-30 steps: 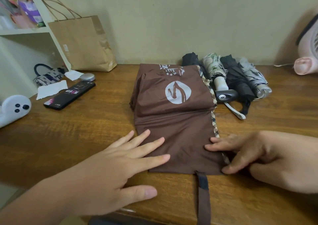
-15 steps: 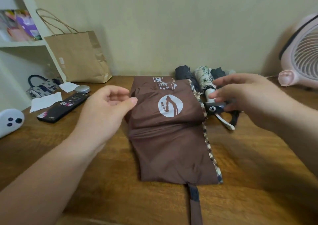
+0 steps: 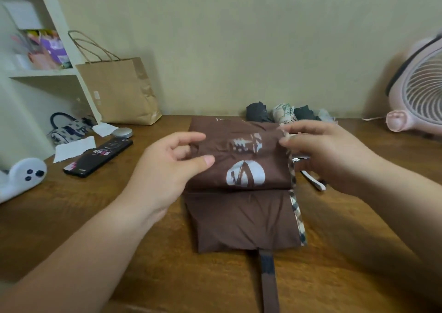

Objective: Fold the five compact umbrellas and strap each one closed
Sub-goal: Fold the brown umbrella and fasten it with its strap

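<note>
1. A brown umbrella [image 3: 241,217] lies flat on the middle of the wooden table [image 3: 143,253]. Its canopy cloth is spread out, with a round white logo [image 3: 245,175] facing up and plaid trim [image 3: 296,207] along its right edge.
2. The far part of the cloth is lifted into a roll between the two hands.
3. The left hand [image 3: 165,176] pinches the left end of that roll between thumb and fingers.
4. The right hand [image 3: 327,155] grips the right end with its fingers curled over the edge; this part is slightly blurred.
5. The strap [image 3: 267,269] lies loose, running from the near hem towards the table's front edge.
6. Four folded umbrellas [image 3: 283,113] lie side by side just behind, against the wall.
7. A paper bag [image 3: 119,92] and a phone [image 3: 98,157] are on the left, and a pink fan [image 3: 421,85] is on the right.
</note>
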{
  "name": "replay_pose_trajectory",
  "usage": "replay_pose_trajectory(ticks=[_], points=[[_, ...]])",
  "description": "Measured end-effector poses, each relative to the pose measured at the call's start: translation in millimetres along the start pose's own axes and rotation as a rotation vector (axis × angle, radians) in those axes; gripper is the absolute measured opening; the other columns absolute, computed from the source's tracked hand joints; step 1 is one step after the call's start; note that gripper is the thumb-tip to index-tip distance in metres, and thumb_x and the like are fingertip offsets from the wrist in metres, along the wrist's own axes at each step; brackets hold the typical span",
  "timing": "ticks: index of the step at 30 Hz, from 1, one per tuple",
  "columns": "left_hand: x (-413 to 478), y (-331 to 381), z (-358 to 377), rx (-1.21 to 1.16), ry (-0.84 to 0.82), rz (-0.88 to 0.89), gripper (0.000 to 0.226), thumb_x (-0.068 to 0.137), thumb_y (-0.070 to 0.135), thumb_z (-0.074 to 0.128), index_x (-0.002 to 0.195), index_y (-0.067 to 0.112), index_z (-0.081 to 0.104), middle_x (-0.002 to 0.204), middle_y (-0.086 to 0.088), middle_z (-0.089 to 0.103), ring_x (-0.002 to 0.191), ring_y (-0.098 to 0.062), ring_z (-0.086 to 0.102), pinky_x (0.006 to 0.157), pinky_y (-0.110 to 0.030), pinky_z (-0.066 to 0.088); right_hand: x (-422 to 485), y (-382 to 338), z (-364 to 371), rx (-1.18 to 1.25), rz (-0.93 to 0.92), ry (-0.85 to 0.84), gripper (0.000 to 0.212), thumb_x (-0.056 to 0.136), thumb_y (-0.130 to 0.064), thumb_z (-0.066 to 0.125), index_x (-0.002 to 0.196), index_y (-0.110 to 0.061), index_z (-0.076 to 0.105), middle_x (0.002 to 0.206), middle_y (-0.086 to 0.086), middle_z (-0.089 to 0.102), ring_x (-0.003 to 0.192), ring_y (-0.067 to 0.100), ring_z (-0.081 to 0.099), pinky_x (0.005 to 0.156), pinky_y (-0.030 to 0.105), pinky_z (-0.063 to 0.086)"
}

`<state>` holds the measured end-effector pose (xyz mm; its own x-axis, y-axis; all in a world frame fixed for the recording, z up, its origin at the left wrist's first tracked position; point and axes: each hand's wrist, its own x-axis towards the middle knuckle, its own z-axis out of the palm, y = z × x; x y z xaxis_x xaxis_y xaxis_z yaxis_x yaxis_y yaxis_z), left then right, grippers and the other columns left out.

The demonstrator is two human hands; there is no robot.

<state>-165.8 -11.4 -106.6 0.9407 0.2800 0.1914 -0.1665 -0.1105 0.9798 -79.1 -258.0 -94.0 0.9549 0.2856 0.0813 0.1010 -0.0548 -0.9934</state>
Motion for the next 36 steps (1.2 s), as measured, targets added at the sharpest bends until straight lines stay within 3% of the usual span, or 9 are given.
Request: replay_pose_trajectory(ticks=[3,6,9,16,20,26,29,33,36], points=[[-30,-9,-6,0.321,-0.066,-0.016,0.036,0.078,0.002,0.084,0.099,0.03,0.077,0.095,0.012,0.079,0.092,-0.007,0.075,0.081,-0.021,0.059,-29,11,-5,-0.265,-0.125,-0.021,0.019,0.085,-0.007,0.078,0.1,-0.018,0.078,0.092,0.007,0.076,0.075,0.01,0.067,0.062,0.022,0.054],[-53,-20,-7,0.663,-0.096,-0.021,0.032,0.08,0.024,0.086,0.093,0.05,0.072,0.091,0.022,0.074,0.084,0.005,0.069,0.077,-0.011,0.053,-53,29,-5,-0.408,-0.203,-0.09,0.029,0.078,-0.012,0.085,0.1,-0.03,0.077,0.088,0.005,0.073,0.079,0.017,0.069,0.074,0.032,0.057],[-69,-28,-5,0.754,-0.127,0.075,0.028,0.084,0.022,0.083,0.097,0.044,0.071,0.096,0.027,0.063,0.06,0.017,0.055,0.062,-0.003,0.041,-66,47,-5,-0.496,-0.264,-0.143,0.041,0.074,-0.019,0.088,0.107,-0.04,0.075,0.09,-0.002,0.074,0.081,0.017,0.07,0.077,0.033,0.058],[-72,-52,-12,0.833,-0.172,0.314,0.035,0.073,0.012,0.089,0.089,0.036,0.071,0.096,0.025,0.059,0.098,-0.001,0.058,0.086,-0.008,0.039,-73,51,-14,-0.217,-0.226,-0.359,0.069,0.07,-0.046,0.086,0.135,-0.04,0.062,0.115,0.005,0.076,0.115,0.015,0.069,0.099,0.021,0.049],[-70,-54,-17,0.861,-0.181,0.357,0.037,0.068,0.013,0.092,0.071,0.036,0.063,0.085,0.027,0.058,0.089,0.001,0.056,0.079,-0.007,0.038,-71,49,-6,-0.262,-0.1,-0.396,0.049,0.076,-0.073,0.069,0.11,-0.039,0.078,0.113,-0.007,0.077,0.112,0.012,0.069,0.097,0.021,0.051],[-72,-56,-19,0.857,-0.103,0.413,0.035,0.079,0.064,0.066,0.067,0.033,0.054,0.077,0.019,0.057,0.083,-0.002,0.058,0.076,-0.022,0.042,-54,45,2,-0.381,0.025,-0.193,0.013,0.079,-0.041,0.076,0.084,-0.03,0.082,0.082,0.001,0.078,0.075,0.012,0.069,0.081,0.034,0.053],[-68,-54,-15,0.821,-0.035,0.389,0.043,0.093,0.065,0.052,0.068,0.03,0.042,0.062,0.01,0.05,0.066,-0.003,0.052,0.063,-0.016,0.035,-46,49,8,-0.382,0.065,-0.129,0.017,0.074,-0.035,0.085,0.076,-0.019,0.08,0.072,0.006,0.075,0.061,0.011,0.061,0.063,0.028,0.049],[-59,-49,-9,0.843,-0.091,0.247,0.031,0.084,0.057,0.067,0.096,0.043,0.042,0.074,0.011,0.061,0.056,0.001,0.051,0.058,-0.016,0.038,-27,48,14,-0.257,0.168,0.01,0.013,0.08,-0.015,0.085,0.09,-0.015,0.077,0.07,0.005,0.073,0.055,0.013,0.061,0.046,0.026,0.047],[-58,-51,-10,0.9,-0.18,0.204,0.05,0.077,0.06,0.073,0.117,0.058,0.042,0.093,0.019,0.052,0.07,-0.002,0.053,0.062,-0.018,0.035,-11,43,13,-0.146,0.251,0.052,0.028,0.084,-0.009,0.08,0.109,-0.022,0.075,0.078,0.0,0.077,0.055,0.011,0.065,0.044,0.027,0.049]])
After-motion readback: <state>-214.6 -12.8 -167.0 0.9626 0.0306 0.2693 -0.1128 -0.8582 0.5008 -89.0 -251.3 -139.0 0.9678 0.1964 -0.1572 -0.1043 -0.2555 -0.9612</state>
